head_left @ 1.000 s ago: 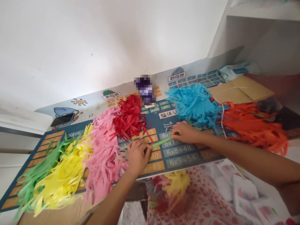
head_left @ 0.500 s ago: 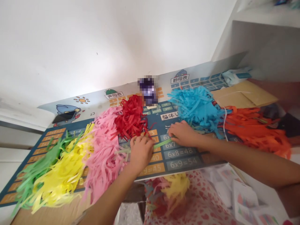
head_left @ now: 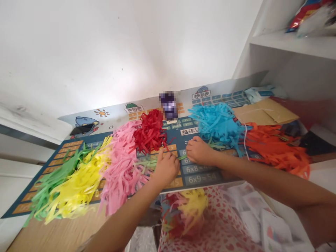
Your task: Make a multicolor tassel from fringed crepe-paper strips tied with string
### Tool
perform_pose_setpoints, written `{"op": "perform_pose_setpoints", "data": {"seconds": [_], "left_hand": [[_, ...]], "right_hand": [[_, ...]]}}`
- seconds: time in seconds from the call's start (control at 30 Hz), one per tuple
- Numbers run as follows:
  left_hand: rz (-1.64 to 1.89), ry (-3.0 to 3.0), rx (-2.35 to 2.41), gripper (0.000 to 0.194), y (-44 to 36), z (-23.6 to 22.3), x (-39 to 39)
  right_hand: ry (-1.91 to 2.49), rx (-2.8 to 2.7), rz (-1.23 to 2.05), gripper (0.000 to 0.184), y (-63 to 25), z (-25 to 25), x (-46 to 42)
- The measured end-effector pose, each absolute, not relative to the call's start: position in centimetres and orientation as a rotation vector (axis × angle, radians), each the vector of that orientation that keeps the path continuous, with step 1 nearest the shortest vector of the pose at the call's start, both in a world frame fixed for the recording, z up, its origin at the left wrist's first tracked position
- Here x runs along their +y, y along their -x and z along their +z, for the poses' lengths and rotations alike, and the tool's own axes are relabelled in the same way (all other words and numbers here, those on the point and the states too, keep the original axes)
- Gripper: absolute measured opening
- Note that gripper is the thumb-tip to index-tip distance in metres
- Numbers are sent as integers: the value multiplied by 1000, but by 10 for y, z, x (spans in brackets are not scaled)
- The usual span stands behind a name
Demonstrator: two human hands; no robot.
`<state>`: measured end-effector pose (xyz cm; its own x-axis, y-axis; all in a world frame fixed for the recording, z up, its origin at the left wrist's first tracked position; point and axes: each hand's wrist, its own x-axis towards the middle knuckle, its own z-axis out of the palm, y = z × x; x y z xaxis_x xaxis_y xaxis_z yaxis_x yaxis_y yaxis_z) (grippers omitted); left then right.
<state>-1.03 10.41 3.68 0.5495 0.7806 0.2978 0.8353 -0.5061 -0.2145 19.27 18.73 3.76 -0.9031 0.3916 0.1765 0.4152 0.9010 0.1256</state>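
My left hand [head_left: 166,169] is curled on the printed desk mat [head_left: 199,176], fingers pinched on a thin green paper strip [head_left: 147,163] that runs between both hands. My right hand [head_left: 199,151] rests closed on the strip's other end, just in front of the blue pile of paper strips [head_left: 219,122]. The pink pile [head_left: 122,168] lies right beside my left hand, with the red pile [head_left: 151,131] behind it.
Yellow strips [head_left: 76,183] and green strips [head_left: 49,183] cover the mat's left end, orange strips [head_left: 275,148] its right end. A brown envelope [head_left: 264,111] lies behind them. A white shelf [head_left: 288,45] rises at right. Mixed strips [head_left: 183,210] sit on a heart-patterned cloth below.
Both hands have drawn closer together along the green strip, so less of it shows between them. The camera view has tilted up a little.
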Motion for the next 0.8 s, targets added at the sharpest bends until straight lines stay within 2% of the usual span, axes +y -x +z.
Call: {"op": "perform_pose_setpoints", "data": {"seconds": [0.17,0.23,0.33,0.53,0.8], "left_hand": [[-263,2437,-1398,13,14,31,104],[-279,2430,-1423,14,14,30,103],[-324,2421,-1463,19,14,31,102],[-245,2439,-1437,16,17,33,94],[-352,2458,-1571,16,34,25,91]], "right_hand": [[744,-2868,-249,20,-187,45,177],[755,-2830,-240,24,-180,45,169],[666,-2807,-284,21,-169,40,160],[576,-2777,-381,29,-182,24,163],[647,-2668,29,27,-216,15,182]]}}
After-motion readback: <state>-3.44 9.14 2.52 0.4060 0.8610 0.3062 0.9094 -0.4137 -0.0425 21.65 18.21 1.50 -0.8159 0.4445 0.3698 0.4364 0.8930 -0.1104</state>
